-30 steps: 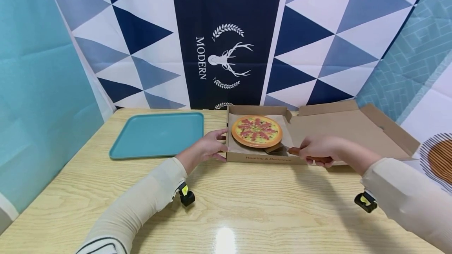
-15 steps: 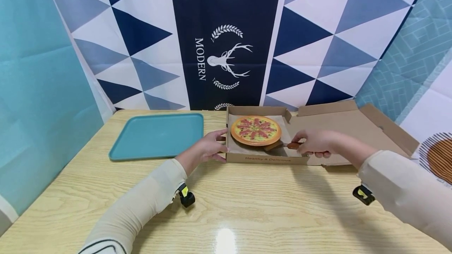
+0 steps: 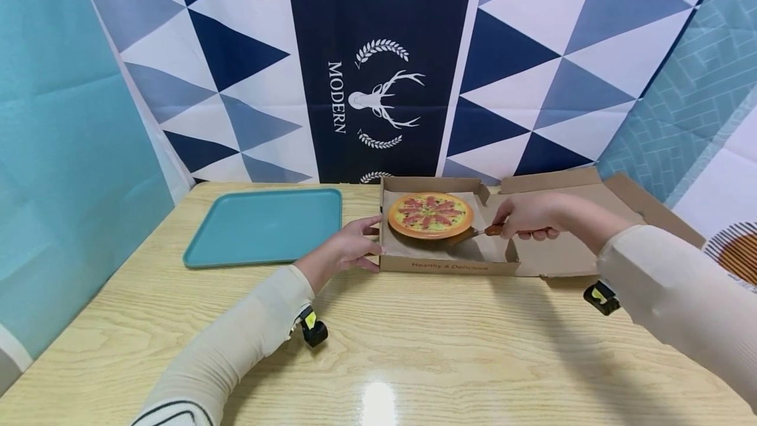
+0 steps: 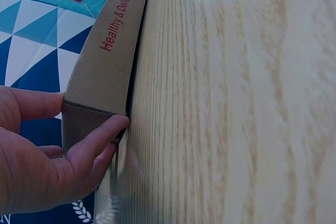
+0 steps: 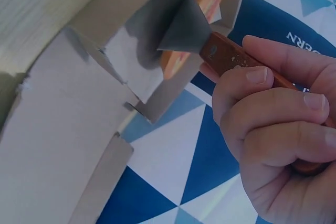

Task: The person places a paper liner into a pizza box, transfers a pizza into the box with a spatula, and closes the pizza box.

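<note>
A round pizza (image 3: pixel 430 215) with red strips on top is slightly raised inside the open cardboard pizza box (image 3: pixel 414 263). Under its near right edge sits the metal blade of a pizza server (image 5: pixel 186 30). My right hand (image 3: pixel 535 215) grips the server's wooden handle (image 5: pixel 236 59), fingers curled around it in the right wrist view. At the box's left side, my left hand (image 3: pixel 349 245) presses its spread, mostly straight fingers against the wall; in the left wrist view two fingertips touch the corner edges. The far part of the pizza's underside is hidden.
A blue-green tray (image 3: pixel 266 229) lies on the wooden table (image 3: pixel 414 340), left of the box. The box lid (image 3: pixel 562 242) lies folded open to the right. A patterned cloth backdrop (image 3: pixel 378 117) stands behind the table's far edge.
My right hand has risen and moved slightly away from me with the server. The pizza's near edge has lifted a little. My left hand stays at the box.
</note>
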{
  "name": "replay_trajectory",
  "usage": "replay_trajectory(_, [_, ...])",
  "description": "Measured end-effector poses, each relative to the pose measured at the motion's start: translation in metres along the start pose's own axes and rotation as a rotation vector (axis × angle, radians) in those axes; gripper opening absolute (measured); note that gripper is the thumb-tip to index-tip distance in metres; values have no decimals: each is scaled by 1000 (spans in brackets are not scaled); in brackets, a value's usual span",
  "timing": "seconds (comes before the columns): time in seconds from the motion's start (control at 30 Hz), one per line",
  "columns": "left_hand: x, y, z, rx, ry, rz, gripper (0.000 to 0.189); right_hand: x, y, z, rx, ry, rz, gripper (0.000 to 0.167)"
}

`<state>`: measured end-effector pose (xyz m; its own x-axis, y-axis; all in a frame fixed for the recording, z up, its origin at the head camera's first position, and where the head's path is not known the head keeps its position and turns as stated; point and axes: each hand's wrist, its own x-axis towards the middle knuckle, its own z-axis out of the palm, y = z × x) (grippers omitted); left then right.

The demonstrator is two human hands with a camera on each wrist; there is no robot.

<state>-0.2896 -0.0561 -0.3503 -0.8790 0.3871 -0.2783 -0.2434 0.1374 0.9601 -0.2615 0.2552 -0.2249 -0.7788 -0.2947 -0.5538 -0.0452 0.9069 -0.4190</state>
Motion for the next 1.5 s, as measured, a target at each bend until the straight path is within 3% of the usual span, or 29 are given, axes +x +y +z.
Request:
replay_trajectory(0.37, [1,-1,0,-3,2,11,83,-5,-12,-16,-104,-22,12,35])
replay_trajectory(0.57, [1,-1,0,-1,2,16,84,-8,-14,-20,-122,-37,15,30])
replay_trajectory(0.9, [1,-1,0,-2,2,7,82,-2,-10,-15,-101,-30,17,38])
replay_trajectory(1.07, [1,-1,1,-1,6,5,81,-1,-18,-18,-135,-15,29,37])
replay_trajectory(1.5, [-1,0,1,1,9,5,83,-3,-34,-35,-208,-72,69,28])
